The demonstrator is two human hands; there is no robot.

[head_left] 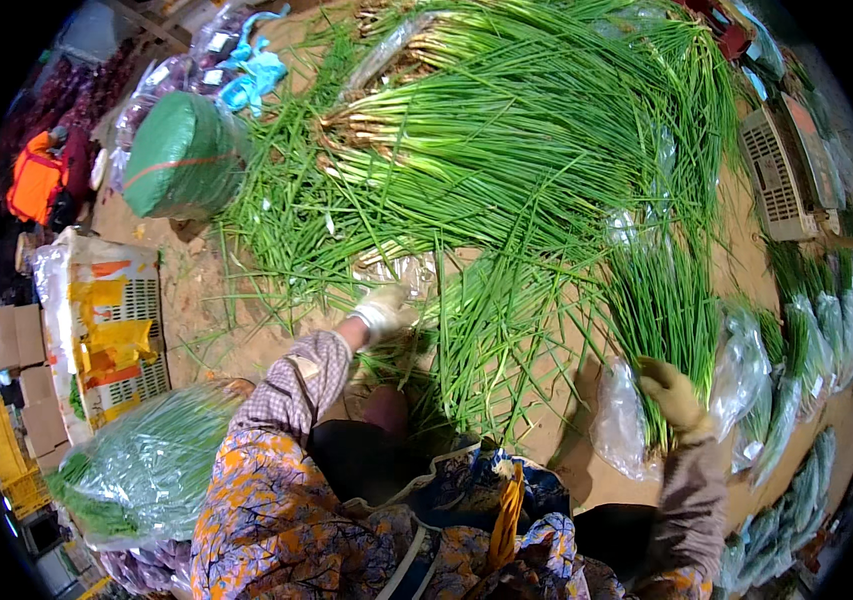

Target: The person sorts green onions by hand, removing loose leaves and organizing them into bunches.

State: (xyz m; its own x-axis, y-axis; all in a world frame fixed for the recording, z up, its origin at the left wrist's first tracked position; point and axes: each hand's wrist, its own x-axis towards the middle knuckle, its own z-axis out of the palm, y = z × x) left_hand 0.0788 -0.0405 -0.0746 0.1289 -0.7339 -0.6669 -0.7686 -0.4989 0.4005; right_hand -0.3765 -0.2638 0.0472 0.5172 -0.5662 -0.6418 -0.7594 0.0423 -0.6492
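A big heap of green onions (516,130) spreads across the ground ahead, with its pale root ends toward the left. My left hand (384,312), in a whitish glove, reaches over loose green stalks beside a piece of clear plastic (408,270); its fingers are blurred, and what they touch is hard to make out. My right hand (674,396), in a tan glove, curls over the lower part of a bundle of green onions (658,310) standing on the right. A clear plastic bag (618,420) lies against that bundle's lower end. More loose stalks (496,340) lie between my hands.
At left are a taped crate (116,320), a green wrapped bale (183,155) and a plastic-covered bundle of greens (151,460). A row of bagged green onions (806,340) runs down the right, below a beige crate (774,175). An orange-clad person (38,182) is far left.
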